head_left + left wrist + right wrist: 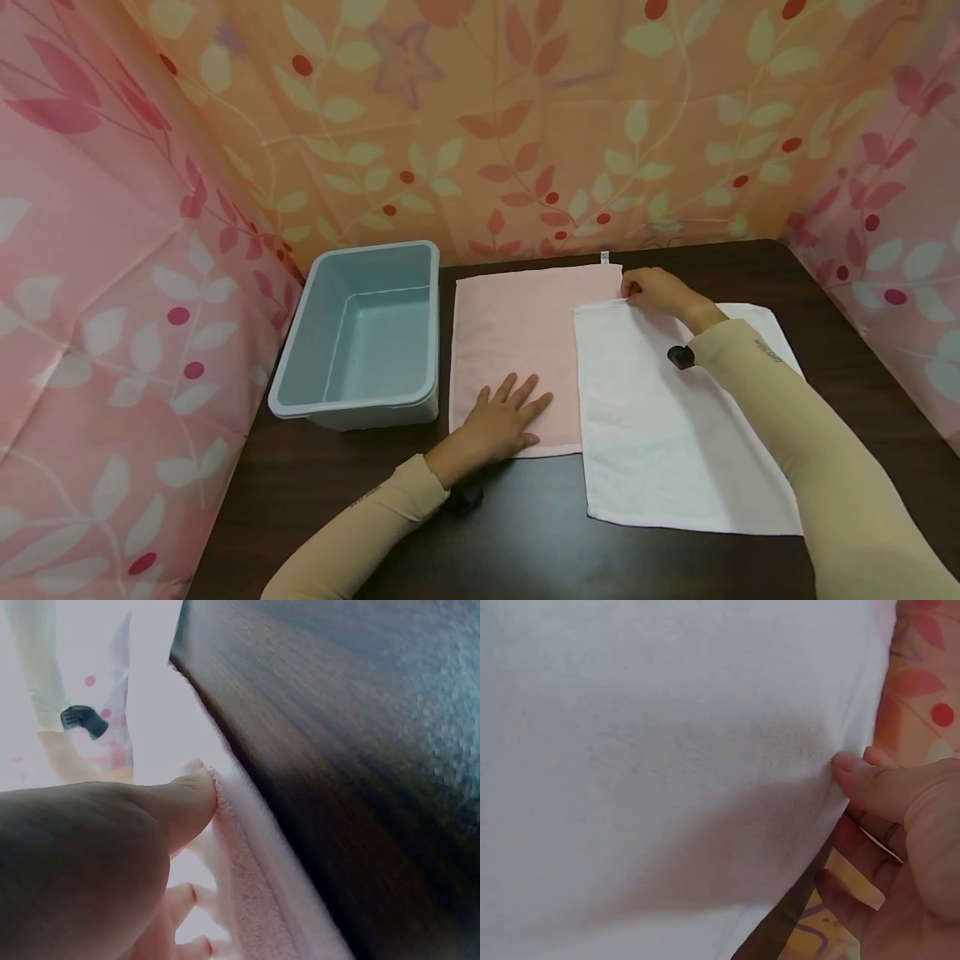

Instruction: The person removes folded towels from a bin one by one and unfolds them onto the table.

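A pink towel (pixel 517 333) lies flat on the table, a small tag at its far edge. My left hand (pixel 498 423) rests on its near part with the fingers spread; the left wrist view shows the thumb along the towel's edge. To the right, a white towel (pixel 675 433) overlaps the pink towel's right side. Its far edge is pinched between the thumb and fingers of my right hand (pixel 663 293), as the right wrist view shows closely. The right forearm crosses above the white towel and hides part of it.
A light blue plastic basin (pixel 431 333) stands on the dark wooden table (pixel 480 558) left of the pink towel. Floral curtains (pixel 465 125) hang behind the table and on both sides.
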### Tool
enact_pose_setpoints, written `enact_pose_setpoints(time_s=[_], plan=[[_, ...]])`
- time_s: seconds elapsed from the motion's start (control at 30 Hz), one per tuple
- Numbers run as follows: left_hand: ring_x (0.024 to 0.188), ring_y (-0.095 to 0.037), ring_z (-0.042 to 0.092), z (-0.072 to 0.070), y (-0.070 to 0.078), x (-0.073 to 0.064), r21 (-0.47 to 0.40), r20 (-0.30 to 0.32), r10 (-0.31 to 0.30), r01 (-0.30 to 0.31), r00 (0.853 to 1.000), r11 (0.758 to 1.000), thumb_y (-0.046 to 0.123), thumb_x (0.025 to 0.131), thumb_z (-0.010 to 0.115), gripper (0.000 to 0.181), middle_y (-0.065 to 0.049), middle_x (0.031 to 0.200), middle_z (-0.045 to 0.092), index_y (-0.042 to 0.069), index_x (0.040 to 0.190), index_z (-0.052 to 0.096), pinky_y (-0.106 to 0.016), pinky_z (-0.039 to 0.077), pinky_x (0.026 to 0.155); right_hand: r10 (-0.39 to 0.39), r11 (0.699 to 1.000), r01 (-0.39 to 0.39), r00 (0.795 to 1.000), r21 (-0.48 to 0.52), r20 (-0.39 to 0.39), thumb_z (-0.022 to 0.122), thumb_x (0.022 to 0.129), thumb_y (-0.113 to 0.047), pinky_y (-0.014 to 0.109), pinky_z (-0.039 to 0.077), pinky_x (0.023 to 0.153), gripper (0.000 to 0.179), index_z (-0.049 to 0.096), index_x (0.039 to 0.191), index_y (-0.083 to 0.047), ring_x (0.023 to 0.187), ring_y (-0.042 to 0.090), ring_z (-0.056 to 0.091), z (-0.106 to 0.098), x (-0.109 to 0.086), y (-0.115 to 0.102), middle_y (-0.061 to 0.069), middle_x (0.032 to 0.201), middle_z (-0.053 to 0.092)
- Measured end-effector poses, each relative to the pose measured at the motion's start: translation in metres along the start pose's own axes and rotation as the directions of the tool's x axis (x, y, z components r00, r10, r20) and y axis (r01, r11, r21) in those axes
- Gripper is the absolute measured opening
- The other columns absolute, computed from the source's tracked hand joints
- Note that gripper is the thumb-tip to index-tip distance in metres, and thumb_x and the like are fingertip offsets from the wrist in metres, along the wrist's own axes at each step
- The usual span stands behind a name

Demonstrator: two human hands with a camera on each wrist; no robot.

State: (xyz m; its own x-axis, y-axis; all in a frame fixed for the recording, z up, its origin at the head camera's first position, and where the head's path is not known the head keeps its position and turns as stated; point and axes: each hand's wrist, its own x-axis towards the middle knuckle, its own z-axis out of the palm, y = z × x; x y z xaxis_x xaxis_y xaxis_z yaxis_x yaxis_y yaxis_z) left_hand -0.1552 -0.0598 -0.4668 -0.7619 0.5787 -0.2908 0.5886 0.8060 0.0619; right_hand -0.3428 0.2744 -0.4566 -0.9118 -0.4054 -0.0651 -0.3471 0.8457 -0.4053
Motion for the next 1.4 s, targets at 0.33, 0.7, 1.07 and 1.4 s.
enact_pose_setpoints(time_s=[0.33,0.7,1.07,1.4], plan=[[0.155,-0.032,0.018,-0.002,-0.001,0.000,0.022,-0.011,0.012,-0.012,1.000,1.000,0.045,0.100,0.050,0.066,-0.004,0.168,0.015,0.028,0.158,0.023,-0.056,0.029,0.120,0.094,0.990,-0.100,0.994,-0.097,-0.060,0.068,0.091,-0.017,0.059,0.046,0.092,0.039,0.058,0.125,0.000,0.107,0.040,0.056,-0.023,-0.051,0.003,0.026,0.116,0.060],[0.156,-0.026,0.018,0.004,0.021,0.007,0.068,-0.098,0.219,-0.213,0.971,0.975,0.043,0.104,0.041,0.062,0.000,0.169,0.013,0.029,0.160,0.017,-0.048,0.030,0.122,0.192,0.981,-0.192,0.969,-0.013,0.154,0.072,0.085,-0.051,0.078,0.024,0.105,0.094,0.031,0.149,0.005,0.135,0.060,0.028,-0.017,-0.157,0.033,0.041,0.148,0.030],[0.157,-0.025,0.014,0.010,0.028,0.011,0.078,-0.009,0.262,-0.261,0.965,0.962,0.049,0.103,0.040,0.059,0.003,0.169,0.008,0.041,0.157,0.018,-0.053,0.027,0.122,0.187,0.980,-0.196,0.958,0.019,0.216,0.088,0.058,-0.051,0.082,0.015,0.103,0.130,0.015,0.158,-0.012,0.145,0.059,0.003,0.012,-0.191,0.059,0.037,0.159,0.002],[0.157,-0.024,0.013,0.011,0.035,0.018,0.114,-0.003,0.292,-0.289,0.957,0.950,0.050,0.104,0.038,0.058,0.005,0.170,0.007,0.044,0.157,0.015,-0.052,0.028,0.122,0.153,0.983,-0.170,0.965,0.063,0.212,0.088,0.061,-0.044,0.084,0.011,0.101,0.124,0.017,0.158,-0.017,0.147,0.057,-0.004,0.008,-0.204,0.088,0.034,0.161,0.000]])
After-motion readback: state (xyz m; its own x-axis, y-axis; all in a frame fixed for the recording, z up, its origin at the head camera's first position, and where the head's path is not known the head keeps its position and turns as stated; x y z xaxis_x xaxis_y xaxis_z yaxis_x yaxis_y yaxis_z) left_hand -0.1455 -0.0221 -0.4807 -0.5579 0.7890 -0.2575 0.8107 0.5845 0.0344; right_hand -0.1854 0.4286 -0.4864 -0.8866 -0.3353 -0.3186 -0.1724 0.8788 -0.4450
